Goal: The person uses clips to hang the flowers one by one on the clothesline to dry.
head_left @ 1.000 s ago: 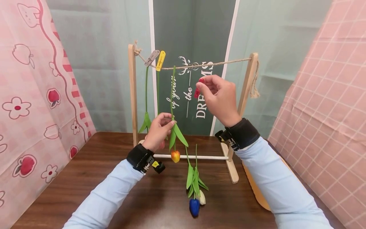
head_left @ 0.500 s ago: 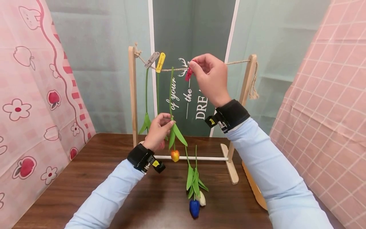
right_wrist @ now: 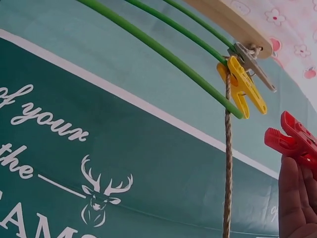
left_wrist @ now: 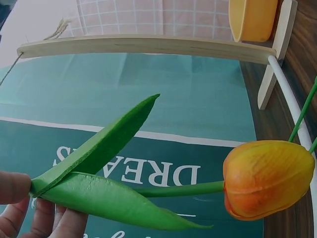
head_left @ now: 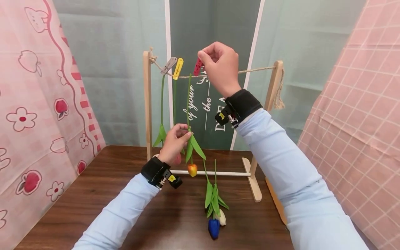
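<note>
My left hand (head_left: 175, 142) pinches an orange-and-yellow tulip (head_left: 192, 170) between thumb and fingers at the base of its long green leaves, the bloom pointing down and the bare stem rising to a thin brown twisted rope (head_left: 256, 70). Above, my right hand (head_left: 220, 66) pinches a red plastic clothespin (head_left: 198, 66) just right of the stem's tip; in the right wrist view it stands apart from both stem and rope, its jaws parted. To the left on the line, a yellow plastic clothespin (head_left: 178, 68) and a grey plastic clothespin (head_left: 169, 66) each hold a green stem, between a pale wooden left post (head_left: 147, 104) and its twin, the right post (head_left: 273, 85). A blue tulip (head_left: 214, 229) and a white tulip (head_left: 222, 218) lie together on the dark brown wooden table (head_left: 175, 215) below
</note>
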The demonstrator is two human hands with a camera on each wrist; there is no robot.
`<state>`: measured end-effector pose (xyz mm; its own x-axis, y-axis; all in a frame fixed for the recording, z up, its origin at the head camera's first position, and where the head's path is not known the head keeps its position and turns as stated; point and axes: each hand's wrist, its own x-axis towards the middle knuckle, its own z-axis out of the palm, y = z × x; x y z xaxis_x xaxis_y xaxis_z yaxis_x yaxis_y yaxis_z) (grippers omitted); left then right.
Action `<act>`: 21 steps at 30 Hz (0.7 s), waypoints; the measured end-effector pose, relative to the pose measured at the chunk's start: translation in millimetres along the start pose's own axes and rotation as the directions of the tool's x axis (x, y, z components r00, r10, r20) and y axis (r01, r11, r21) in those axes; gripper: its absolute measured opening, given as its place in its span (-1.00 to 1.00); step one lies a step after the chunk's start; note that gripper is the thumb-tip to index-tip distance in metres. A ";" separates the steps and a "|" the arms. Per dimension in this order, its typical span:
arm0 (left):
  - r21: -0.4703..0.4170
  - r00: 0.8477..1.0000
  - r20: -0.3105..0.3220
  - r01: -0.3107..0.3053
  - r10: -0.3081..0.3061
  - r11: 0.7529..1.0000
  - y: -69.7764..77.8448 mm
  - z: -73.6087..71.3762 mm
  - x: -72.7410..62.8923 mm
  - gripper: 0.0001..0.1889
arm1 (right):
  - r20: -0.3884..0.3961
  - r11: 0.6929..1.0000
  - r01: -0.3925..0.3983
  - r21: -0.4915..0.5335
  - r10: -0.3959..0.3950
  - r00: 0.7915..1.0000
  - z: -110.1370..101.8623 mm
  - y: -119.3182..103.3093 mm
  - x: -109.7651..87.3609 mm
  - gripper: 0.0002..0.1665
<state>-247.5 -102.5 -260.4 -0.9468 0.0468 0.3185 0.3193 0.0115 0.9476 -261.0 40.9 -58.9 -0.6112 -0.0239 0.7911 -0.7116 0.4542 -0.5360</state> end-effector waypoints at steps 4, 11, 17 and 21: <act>-0.001 1.000 -0.001 0.003 -0.003 1.000 1.9 2.4 1.3 -0.75 | 0.010 0.999 -0.047 -0.012 0.047 0.999 4.1 0.2 6.5 -0.82; -0.004 1.000 0.006 0.002 -0.002 1.000 2.4 4.5 2.4 -0.77 | 0.000 0.995 -0.095 -0.037 0.095 0.996 9.6 6.8 12.2 -0.81; -0.006 1.000 0.012 0.010 -0.010 1.000 2.9 5.0 1.0 -0.78 | 0.013 0.990 -0.143 -0.015 0.143 0.990 12.8 10.2 13.9 -0.82; -0.009 1.000 0.008 0.010 -0.010 1.000 2.8 5.2 0.9 -0.79 | 0.032 0.987 -0.159 -0.002 0.159 0.987 16.1 10.2 14.3 -0.83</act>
<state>-247.3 -97.2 -257.6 -0.9496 0.0545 0.3087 0.3093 0.0030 0.9510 -282.5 30.9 -57.7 -0.7276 0.0200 0.6857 -0.6043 0.4544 -0.6544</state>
